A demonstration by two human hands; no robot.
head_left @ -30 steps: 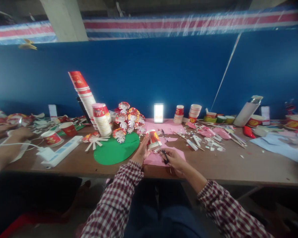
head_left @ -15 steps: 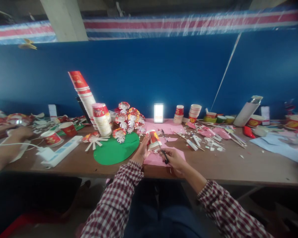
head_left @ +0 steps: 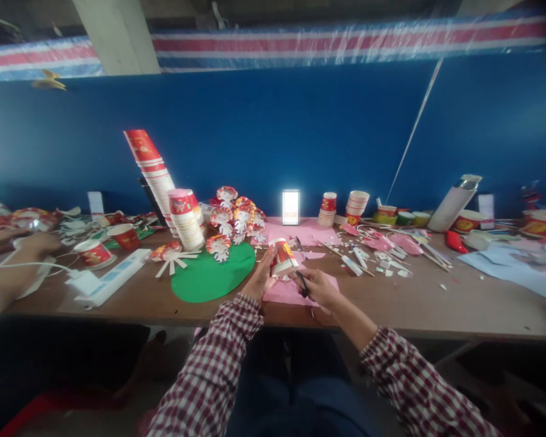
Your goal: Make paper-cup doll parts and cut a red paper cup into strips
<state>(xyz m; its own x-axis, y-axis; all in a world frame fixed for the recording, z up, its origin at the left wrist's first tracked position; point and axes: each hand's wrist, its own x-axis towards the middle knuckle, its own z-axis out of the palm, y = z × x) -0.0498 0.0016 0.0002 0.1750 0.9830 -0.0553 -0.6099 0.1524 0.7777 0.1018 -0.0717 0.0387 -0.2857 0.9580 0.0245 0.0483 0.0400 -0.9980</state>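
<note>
A red and white paper cup (head_left: 282,256) is tilted in my left hand (head_left: 262,278), whose fingers wrap round its left side. My right hand (head_left: 322,291) grips black-handled scissors (head_left: 303,284), with the blades up against the cup's lower right side. Pink paper (head_left: 277,294) with small scraps lies on the table under both hands. Just left of my left hand is a round green sheet (head_left: 212,280), with cut-paper figures (head_left: 237,220) at its back edge.
Tall stacked cups (head_left: 157,176) lean at the back left. A power strip (head_left: 113,278) and another person's hands (head_left: 31,252) are further left. Right lie scraps, sticks (head_left: 437,255), a leaning bottle (head_left: 455,203) and blue paper (head_left: 505,267). A lit phone (head_left: 291,207) stands behind the cup.
The scissor blades and my right hand have shifted very slightly against the cup. My left hand keeps its hold on the cup.
</note>
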